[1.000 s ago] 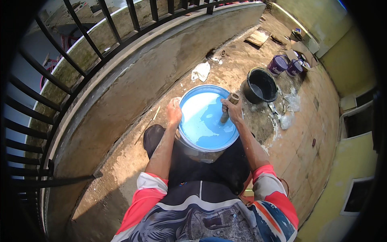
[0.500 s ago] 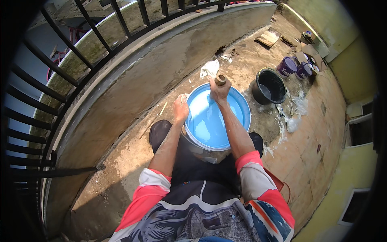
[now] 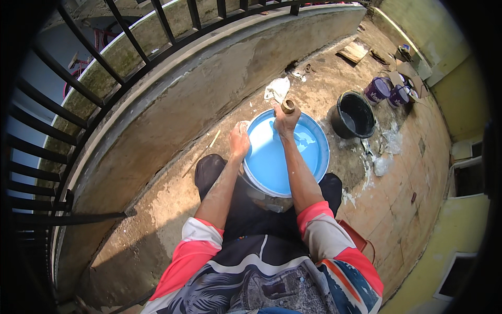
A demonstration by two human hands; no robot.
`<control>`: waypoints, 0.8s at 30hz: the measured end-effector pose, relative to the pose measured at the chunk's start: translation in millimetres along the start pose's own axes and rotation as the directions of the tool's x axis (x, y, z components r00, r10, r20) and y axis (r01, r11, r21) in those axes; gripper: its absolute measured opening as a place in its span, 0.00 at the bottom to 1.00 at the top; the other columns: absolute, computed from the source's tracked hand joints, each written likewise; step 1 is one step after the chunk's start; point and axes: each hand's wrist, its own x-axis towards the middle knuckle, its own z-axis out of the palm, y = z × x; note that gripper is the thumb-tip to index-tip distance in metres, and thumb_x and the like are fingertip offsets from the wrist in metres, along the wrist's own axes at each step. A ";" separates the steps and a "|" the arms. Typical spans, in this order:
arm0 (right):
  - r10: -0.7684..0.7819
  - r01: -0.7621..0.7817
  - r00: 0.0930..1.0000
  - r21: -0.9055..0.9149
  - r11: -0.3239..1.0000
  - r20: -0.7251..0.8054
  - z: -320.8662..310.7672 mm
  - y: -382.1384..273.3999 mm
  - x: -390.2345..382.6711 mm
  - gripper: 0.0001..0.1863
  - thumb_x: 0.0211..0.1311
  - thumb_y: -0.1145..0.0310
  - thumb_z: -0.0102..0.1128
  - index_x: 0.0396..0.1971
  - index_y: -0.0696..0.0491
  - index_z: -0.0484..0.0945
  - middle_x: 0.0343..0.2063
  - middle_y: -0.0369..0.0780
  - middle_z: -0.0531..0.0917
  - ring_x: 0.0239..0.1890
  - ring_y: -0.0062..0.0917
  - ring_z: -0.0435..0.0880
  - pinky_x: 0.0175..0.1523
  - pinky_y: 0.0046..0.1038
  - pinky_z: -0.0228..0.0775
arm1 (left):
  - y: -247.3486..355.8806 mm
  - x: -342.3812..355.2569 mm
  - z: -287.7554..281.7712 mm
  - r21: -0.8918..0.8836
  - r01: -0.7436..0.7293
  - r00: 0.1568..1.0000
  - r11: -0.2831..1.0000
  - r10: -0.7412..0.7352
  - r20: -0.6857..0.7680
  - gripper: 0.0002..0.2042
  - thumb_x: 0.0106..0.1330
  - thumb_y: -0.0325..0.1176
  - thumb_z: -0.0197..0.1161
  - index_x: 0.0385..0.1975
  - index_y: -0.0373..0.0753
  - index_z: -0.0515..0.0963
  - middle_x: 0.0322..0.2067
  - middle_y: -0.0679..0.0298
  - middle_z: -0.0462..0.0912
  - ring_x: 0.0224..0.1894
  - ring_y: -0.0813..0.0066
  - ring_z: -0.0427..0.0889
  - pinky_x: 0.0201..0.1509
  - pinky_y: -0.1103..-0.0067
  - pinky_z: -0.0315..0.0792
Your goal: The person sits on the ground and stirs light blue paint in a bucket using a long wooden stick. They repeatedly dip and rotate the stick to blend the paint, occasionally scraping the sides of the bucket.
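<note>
Sitting between the person's knees, a wide paint bucket (image 3: 328, 149) with a pale rim holds light-blue paint (image 3: 266, 162) that shines in the sun. A thick wooden stick (image 3: 287, 107), hollow at its top, rises near the far side of the bucket; its lower part is mostly hidden. The right hand (image 3: 287, 123) is wrapped around it in a closed fist, knuckles up, with the stick's end poking out above. The right forearm stretches forward over the paint, leaning slightly left from the elbow to the wrist. The left hand (image 3: 240, 138) is curled at the left rim, fingers bent in and gripping it, its forearm slanting up from the lower left. Just beyond, a crumpled white sheet (image 3: 277, 89) lies on the ground, with a thin stick (image 3: 201, 153) to the left. A black bucket (image 3: 342, 125) stands near on the right, and purple pails (image 3: 377, 91) sit farther back.
</note>
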 end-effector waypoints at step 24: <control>0.054 -0.036 0.995 -0.212 0.977 0.083 -114.6 -11.0 4.4 0.09 0.55 0.77 0.67 0.23 0.55 0.74 0.17 0.32 0.77 0.18 0.16 0.76 0.23 0.22 0.66 | -8.9 0.1 -0.6 -0.014 0.010 0.999 1.000 -0.009 0.048 0.18 0.78 0.38 0.44 0.43 0.35 0.82 0.41 0.53 0.86 0.44 0.62 0.83 0.53 0.69 0.73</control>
